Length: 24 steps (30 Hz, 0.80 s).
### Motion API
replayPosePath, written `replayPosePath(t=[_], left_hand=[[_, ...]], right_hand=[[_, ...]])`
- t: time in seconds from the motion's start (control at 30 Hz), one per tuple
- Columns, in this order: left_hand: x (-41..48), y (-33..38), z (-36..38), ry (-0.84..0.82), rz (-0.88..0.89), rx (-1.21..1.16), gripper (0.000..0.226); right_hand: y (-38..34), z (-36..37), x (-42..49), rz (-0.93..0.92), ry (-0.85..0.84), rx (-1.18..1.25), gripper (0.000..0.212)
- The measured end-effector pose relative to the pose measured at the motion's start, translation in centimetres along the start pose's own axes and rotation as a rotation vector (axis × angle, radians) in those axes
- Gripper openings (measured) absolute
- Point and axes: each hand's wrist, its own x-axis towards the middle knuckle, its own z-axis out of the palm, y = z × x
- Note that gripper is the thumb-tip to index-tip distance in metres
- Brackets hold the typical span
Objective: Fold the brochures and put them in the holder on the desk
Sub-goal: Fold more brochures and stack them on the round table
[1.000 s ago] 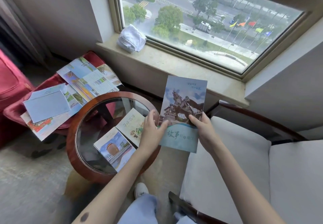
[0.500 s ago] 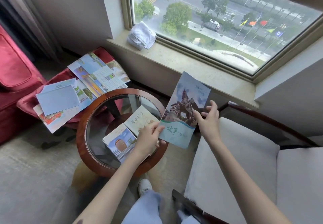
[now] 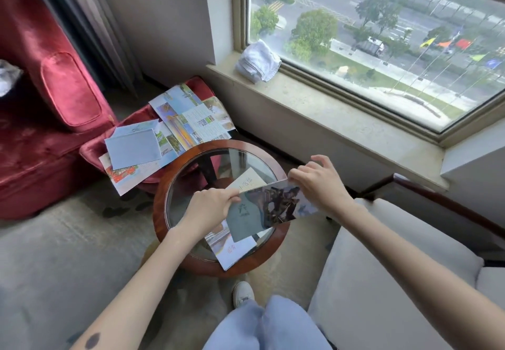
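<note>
The left hand is pinching a brochure by one edge; the right hand is gripping its far corner. It is looking light and bendy, probably handling best by its edges.

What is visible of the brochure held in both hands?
The brochure is glossy paper, its cover showing a dark statue photo at one end, a grey-blue band with pale characters at the other. It tilts nearly flat above the round glass table. The left hand pinches its left edge; the right hand holds its far edge.
</note>
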Motion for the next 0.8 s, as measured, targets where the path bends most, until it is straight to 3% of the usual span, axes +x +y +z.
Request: replayPosePath(t=[0.2, 0.27, 0.33, 0.4, 0.47, 0.57, 0.67, 0.8], left_hand=[[-0.4, -1.6, 0.1, -0.024, -0.129, -0.186, 0.022], [-0.2, -1.9, 0.6, -0.015, -0.217, -0.341, 0.021], [0.0, -1.7, 1.2, 0.021, -0.327, -0.571, 0.022], [0.4, -1.4, 2.5, 0.073, -0.449, -0.77, 0.021], [0.3, -0.4, 3.9, 0.082, -0.536, -0.949, 0.022], [0.4, 0.3, 6.9, 0.112, -0.76, -1.131, 0.024], [-0.1, 0.9, 10.1, 0.236, -0.988, -1.223, 0.016], [-1.3, 1.4, 15.7, 0.355, -1.173, -1.155, 0.016]], right_hand=[[2.8, 1.3, 0.2, 0.389, 0.002, 0.241, 0.017], [2.4, 2.4, 0.5, 0.597, 0.041, 0.507, 0.022], [2.0, 3.7, 1.2, 0.775, -0.074, 0.848, 0.033], [1.2, 5.7, 2.5, 0.852, -0.257, 1.208, 0.036], [0.0, 6.9, 2.8, 0.852, -0.32, 1.421, 0.027], [-1.4, 9.3, 4.5, 0.851, -0.344, 1.469, 0.02], [-2.4, 12.2, 5.2, 0.83, -0.413, 1.367, 0.019], [-4.2, 17.5, 3.4, 0.681, -0.73, 1.122, 0.015]])
